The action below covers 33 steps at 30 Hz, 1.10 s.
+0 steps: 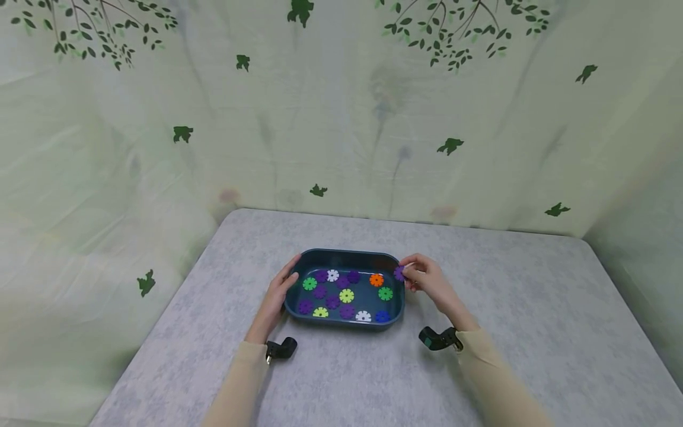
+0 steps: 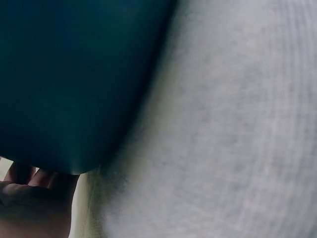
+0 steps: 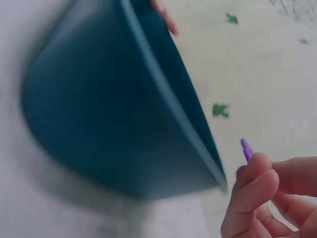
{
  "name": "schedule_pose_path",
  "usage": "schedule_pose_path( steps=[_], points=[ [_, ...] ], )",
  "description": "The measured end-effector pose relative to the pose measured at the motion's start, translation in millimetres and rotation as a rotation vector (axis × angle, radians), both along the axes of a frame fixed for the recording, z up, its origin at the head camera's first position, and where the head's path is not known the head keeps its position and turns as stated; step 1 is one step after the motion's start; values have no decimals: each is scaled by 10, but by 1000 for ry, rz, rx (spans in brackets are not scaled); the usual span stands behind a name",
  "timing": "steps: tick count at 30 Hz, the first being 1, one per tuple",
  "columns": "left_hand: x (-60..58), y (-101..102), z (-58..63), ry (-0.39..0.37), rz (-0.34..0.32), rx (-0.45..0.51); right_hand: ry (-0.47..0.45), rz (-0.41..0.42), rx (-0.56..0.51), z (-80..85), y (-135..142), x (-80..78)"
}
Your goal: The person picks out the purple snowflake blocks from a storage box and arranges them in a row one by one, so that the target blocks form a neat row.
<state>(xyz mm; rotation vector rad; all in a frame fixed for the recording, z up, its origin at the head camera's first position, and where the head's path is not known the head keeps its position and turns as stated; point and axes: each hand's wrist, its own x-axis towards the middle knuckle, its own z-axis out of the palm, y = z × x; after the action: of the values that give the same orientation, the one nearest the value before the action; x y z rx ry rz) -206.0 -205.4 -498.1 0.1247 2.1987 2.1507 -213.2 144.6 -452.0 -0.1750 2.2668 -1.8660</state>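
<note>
A dark teal rectangular tray with rounded corners sits on the table. Its left end is gripped by my left hand, thumb over the rim and fingers along the outside. At the tray's right rim, my right hand pinches a purple notched plastic disc between thumb and fingertips; the right wrist view shows this disc edge-on. Inside the tray lie several similar discs, many purple, plus green, yellow, white and blue ones and an orange disc.
The grey table extends to both sides of the tray. A pale curtain with leaf prints hangs behind it and along the sides. Each wrist wears a black camera, the left camera and the right camera.
</note>
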Motion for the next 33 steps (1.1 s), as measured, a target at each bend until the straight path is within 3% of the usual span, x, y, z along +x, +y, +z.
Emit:
schedule_pose_path(
  steps=[4, 8, 19, 26, 29, 33],
  points=[
    [42, 9, 114, -22, -9, 13, -36, -58, -2, -93, 177, 23],
    [112, 29, 273, -52, -22, 19, -59, -61, 54, -192, 273, 28],
    [112, 22, 259, -42, -46, 25, -93, -41, 210, -396, 294, 38],
    [108, 18, 255, -43, -51, 9, 1, -53, 404, -420, 252, 30],
    [107, 22, 256, -40, -49, 4, 4, -70, 380, -361, 241, 28],
    [111, 25, 256, -35, -45, 5, 8, -100, 247, -217, 212, 24]
  ],
)
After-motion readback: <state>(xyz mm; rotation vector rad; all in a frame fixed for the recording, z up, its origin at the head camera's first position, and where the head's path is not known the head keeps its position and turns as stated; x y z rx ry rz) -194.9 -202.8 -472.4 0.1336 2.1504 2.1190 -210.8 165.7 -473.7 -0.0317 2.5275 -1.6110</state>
